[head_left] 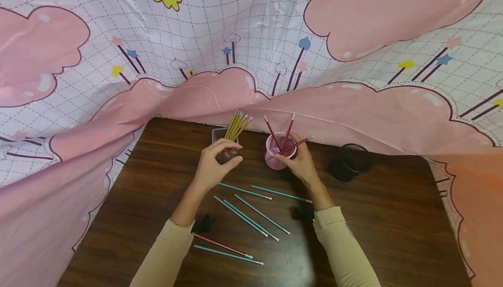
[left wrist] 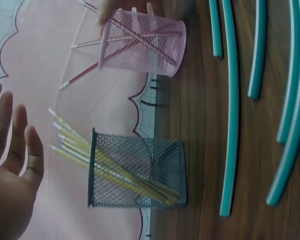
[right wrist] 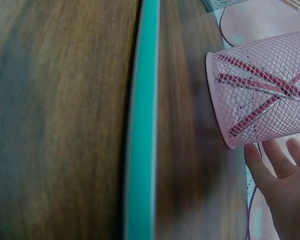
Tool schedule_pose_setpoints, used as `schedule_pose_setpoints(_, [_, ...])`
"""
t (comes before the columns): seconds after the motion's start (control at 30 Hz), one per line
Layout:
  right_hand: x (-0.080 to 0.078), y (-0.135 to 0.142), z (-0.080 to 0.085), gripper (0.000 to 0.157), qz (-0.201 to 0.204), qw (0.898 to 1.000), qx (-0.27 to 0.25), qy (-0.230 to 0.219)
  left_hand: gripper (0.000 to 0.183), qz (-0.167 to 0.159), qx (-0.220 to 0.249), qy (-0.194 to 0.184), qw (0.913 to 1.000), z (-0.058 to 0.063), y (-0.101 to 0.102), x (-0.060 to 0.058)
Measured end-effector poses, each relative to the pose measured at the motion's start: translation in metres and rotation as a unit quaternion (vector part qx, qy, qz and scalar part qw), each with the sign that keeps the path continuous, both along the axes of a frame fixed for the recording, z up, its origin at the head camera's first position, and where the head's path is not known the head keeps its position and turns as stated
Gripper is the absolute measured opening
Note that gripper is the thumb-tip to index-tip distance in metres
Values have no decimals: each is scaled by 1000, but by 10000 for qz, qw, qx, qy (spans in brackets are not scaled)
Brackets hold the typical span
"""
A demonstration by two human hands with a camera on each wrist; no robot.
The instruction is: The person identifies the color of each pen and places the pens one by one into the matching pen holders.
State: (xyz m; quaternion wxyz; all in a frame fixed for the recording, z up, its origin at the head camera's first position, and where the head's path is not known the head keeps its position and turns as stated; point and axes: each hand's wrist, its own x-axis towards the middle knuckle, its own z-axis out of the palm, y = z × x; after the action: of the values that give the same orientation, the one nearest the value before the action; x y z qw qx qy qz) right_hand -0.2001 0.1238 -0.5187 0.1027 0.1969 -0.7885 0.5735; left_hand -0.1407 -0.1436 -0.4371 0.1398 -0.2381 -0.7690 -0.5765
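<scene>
My right hand holds the pink mesh pencil cup by its right side, thumb in front near the rim and fingers behind. Three red pencils lean apart inside the cup, eraser ends up. My left hand is in front of the square dark mesh pencil holder, fingers loosely bent and thumb apart, with nothing in them. Several yellow pencils stand in that holder; the hand partly covers it in the head view. The left wrist view has this hand off to the holder's side.
Several teal pencils lie scattered on the brown wooden table between the forearms. A red pencil lies among them near the left sleeve. A round black mesh cup stands to the right. Patterned pink cloth hangs behind the table.
</scene>
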Motion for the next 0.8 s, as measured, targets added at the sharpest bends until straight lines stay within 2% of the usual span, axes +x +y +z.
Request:
schedule_pose_setpoints(0.23, [-2, -1, -1, 68, -143, 9996, 146, 175, 27, 48, -9, 84, 10000, -1, -9, 5])
schedule_pose_setpoints(0.4, [-3, -3, -4, 68, -148, 9995, 189, 227, 30, -2, -54, 5, 10000, -4, -13, 16])
schedule_pose_setpoints(0.67, [-2, -5, -8, 69, -221, 9996, 122, 158, 35, 40, -90, -118, 9999, -19, -25, 40])
schedule_pose_setpoints(0.8, [-10, 1, -26, 73, -459, 9985, 298, 73, 38, 21, 152, -154, 9998, -28, -31, 48])
